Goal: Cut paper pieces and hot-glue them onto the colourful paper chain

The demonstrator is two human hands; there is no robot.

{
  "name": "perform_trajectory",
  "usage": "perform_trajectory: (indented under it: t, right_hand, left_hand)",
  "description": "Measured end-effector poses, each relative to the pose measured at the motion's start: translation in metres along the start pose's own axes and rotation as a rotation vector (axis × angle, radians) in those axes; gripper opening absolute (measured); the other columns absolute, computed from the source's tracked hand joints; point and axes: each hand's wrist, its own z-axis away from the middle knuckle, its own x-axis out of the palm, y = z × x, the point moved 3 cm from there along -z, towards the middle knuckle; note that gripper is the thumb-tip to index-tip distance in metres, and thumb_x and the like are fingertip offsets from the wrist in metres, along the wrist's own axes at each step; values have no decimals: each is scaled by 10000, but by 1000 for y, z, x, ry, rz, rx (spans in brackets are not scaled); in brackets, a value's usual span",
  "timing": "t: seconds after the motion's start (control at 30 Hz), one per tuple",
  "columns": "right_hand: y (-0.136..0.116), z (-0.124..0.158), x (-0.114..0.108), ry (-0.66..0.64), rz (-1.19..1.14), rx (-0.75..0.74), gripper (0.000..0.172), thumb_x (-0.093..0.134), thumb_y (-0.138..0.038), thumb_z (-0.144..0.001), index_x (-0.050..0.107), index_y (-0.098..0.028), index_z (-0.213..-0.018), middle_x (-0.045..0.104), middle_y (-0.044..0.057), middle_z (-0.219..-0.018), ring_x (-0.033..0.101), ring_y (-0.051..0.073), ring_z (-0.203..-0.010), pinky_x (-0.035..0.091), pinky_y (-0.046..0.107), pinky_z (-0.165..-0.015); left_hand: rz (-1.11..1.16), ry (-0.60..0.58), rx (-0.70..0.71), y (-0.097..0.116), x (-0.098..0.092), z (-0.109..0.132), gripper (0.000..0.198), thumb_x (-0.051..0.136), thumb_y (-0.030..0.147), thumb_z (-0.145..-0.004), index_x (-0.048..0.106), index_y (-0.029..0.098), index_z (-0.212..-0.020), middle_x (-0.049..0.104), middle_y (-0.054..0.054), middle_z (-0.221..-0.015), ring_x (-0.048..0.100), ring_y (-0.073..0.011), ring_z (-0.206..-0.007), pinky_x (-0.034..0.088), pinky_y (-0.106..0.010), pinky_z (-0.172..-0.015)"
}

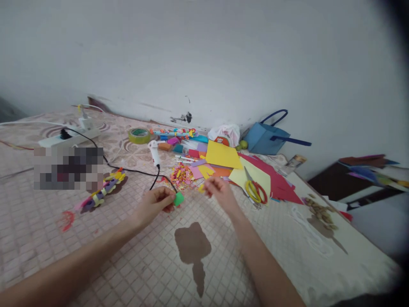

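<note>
My left hand [159, 199] pinches a small green paper piece [179, 198] between thumb and fingers, just above the table. To its right, my right hand [220, 192] has its fingers drawn together and is slightly blurred. A yellow paper scrap [201, 188] shows at its fingertips; whether they grip it I cannot tell. Behind both hands lies a heap of tiny colored paper bits [181, 175]. A white glue gun [154, 153] with a black cord lies beyond my left hand. Scissors [254, 189] with yellow and red handles rest right of my right hand.
Colored sheets, including a yellow sheet [223, 155] and red paper [281, 181], spread at the back right near a blue bag [268, 138]. Tape [139, 136], a power strip [68, 137] and a decorated paper craft [102, 194] lie left. A flat brown shape [193, 243] is in front.
</note>
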Motion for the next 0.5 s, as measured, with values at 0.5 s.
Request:
perform_trajectory:
  t: [0.5]
  right_hand:
    - [96,-1,-183,586,440,461,300,545,-298,-893,539,-159,-1159,568,80,-1158,590,210,-968,506,413,-807]
  left_hand:
    - [5,2,11,1,-6,-2,348,660,478,-697,551,149,-737,615,10,-596,550,-101,-537,429,-220,-563]
